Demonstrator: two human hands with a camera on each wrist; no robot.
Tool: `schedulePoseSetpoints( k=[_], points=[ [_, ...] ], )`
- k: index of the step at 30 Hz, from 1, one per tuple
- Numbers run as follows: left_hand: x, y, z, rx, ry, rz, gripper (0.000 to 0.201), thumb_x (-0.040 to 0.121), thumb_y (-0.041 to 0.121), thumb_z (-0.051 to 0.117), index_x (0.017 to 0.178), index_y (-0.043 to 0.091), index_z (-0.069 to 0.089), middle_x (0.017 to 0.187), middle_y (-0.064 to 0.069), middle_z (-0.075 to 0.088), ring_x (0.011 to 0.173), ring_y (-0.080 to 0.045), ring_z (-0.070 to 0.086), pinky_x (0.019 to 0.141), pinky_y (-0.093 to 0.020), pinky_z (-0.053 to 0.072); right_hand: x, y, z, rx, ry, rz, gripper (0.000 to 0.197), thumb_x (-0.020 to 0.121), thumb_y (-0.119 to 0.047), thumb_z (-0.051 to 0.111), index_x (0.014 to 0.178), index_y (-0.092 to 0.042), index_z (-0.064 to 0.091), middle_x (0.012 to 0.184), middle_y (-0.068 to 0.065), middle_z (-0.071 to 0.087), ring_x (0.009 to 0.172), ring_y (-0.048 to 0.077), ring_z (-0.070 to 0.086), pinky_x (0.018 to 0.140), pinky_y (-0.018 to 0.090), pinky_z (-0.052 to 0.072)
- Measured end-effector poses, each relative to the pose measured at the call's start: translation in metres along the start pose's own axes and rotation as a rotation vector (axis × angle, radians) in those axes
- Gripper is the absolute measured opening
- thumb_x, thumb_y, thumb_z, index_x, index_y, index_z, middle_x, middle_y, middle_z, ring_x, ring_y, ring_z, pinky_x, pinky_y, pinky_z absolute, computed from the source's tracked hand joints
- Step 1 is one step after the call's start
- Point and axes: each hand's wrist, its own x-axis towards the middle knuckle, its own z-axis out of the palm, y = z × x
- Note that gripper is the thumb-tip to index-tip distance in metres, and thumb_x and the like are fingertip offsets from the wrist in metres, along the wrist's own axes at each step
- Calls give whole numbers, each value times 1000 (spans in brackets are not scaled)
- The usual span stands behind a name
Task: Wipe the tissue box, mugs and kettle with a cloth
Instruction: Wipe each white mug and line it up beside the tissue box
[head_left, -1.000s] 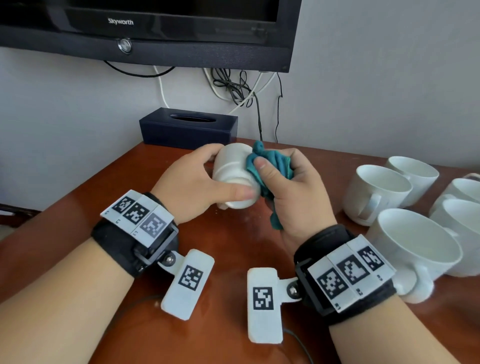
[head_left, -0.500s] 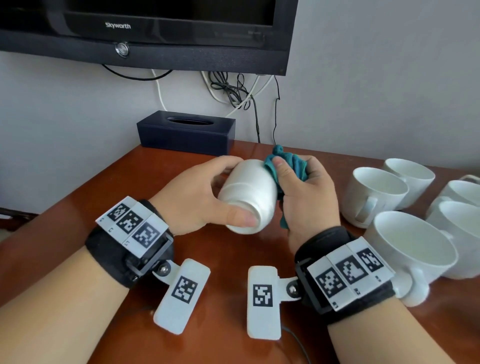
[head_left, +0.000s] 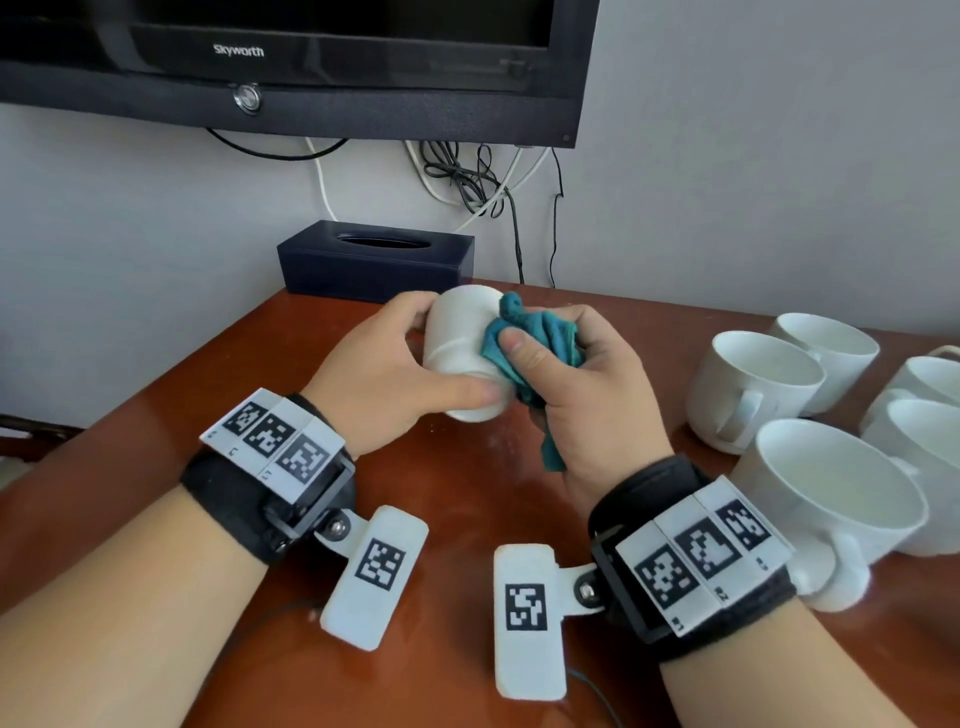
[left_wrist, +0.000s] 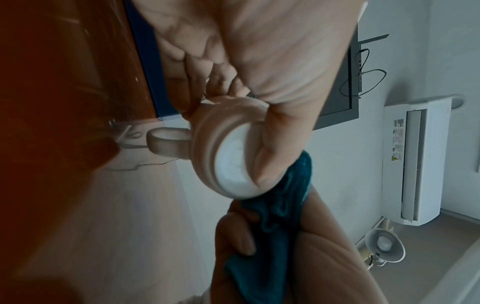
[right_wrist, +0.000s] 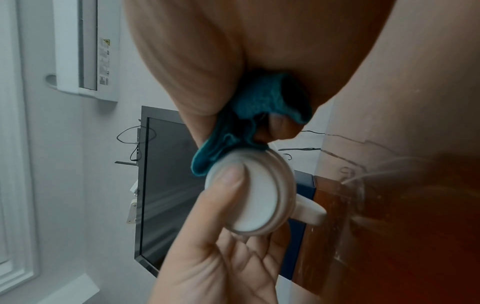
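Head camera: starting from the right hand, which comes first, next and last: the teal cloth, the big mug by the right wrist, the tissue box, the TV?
1. teal cloth: bunched in the right hand itself.
2. big mug: on the table, just right of the wrist.
3. tissue box: back-left by the wall; close to the mug's rank, hard to separate.
4. TV: up on the wall, farthest.

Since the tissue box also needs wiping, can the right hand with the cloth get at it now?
Probably yes: the tissue box sits uncovered just behind the hands, nothing between, though the right hand presses its cloth on the held mug.

Mugs crowding rt; bare table btwn wrists.
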Motion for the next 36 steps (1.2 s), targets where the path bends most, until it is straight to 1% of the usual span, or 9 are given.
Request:
schedulePoseSetpoints(
  k=[4, 8, 10, 14, 20, 24, 28, 31, 36],
  points=[
    [0, 0, -3, -36, -80, 2, 105, 48, 61, 93, 141, 40, 49, 132, 21, 64, 119, -5, 65, 103, -46, 55, 2, 1, 0, -1, 25, -28, 11, 92, -19, 77, 90, -27, 71, 90, 2, 74, 84, 21, 70, 75, 42, 57],
    [-4, 2, -2, -86, -188, 26, 111, 51, 50, 95, 148, 33, 43, 139, 17, 61, 127, -9, 61, 110, -50, 50, 8, 4, -5, -36, 185, -59, 6, 93, -28, 74, 93, -27, 69, 87, -4, 74, 82, 16, 69, 79, 47, 59],
    [-5, 3, 0, -118, -207, 26, 110, 52, 49, 95, 147, 34, 42, 139, 17, 61, 128, -11, 61, 110, -51, 50, 10, 6, -9, -57, 260, -36, 9, 92, -39, 72, 91, -31, 69, 81, -10, 71, 75, 12, 65, 72, 41, 56],
    [-5, 5, 1, -175, -207, 19, 102, 52, 46, 93, 140, 42, 42, 128, 26, 63, 123, -8, 63, 106, -47, 54, 11, 5, -11, -37, 269, 0, 11, 100, -35, 68, 97, -25, 71, 76, -11, 68, 69, 9, 59, 64, 32, 47],
    [-4, 3, 4, -227, -87, 6, 102, 48, 49, 93, 137, 40, 44, 130, 16, 63, 118, -7, 65, 105, -46, 54, 9, 5, -10, -40, 178, -10, 14, 101, -32, 65, 102, -22, 76, 78, -7, 68, 68, 11, 57, 62, 32, 45],
    [1, -2, 1, -277, 107, -57, 107, 42, 63, 95, 134, 36, 49, 125, 10, 68, 116, -13, 68, 104, -50, 54, 2, 1, -3, -23, 65, -25, 9, 101, -22, 67, 101, -17, 74, 80, 0, 70, 68, 14, 61, 59, 31, 49],
    [4, -4, -1, -250, 221, -97, 98, 48, 62, 93, 132, 32, 52, 122, 8, 70, 112, -13, 70, 101, -50, 56, -1, 3, 5, 11, 0, -13, 8, 95, -22, 73, 101, -18, 70, 91, 6, 73, 82, 22, 69, 77, 44, 62],
    [3, -4, 0, -276, 132, -95, 97, 49, 57, 95, 133, 34, 51, 122, 9, 70, 114, -14, 69, 103, -51, 55, -2, 3, 5, 75, 36, -3, 7, 96, -19, 73, 100, -16, 68, 89, 4, 72, 80, 20, 68, 72, 39, 57],
    [-4, 3, 5, -300, -134, -52, 95, 50, 42, 94, 134, 36, 51, 121, 12, 70, 114, -14, 69, 102, -46, 56, 10, 4, -4, 72, 196, -7, 12, 86, -38, 72, 95, -30, 73, 94, 2, 75, 87, 22, 69, 85, 54, 59]
  ],
)
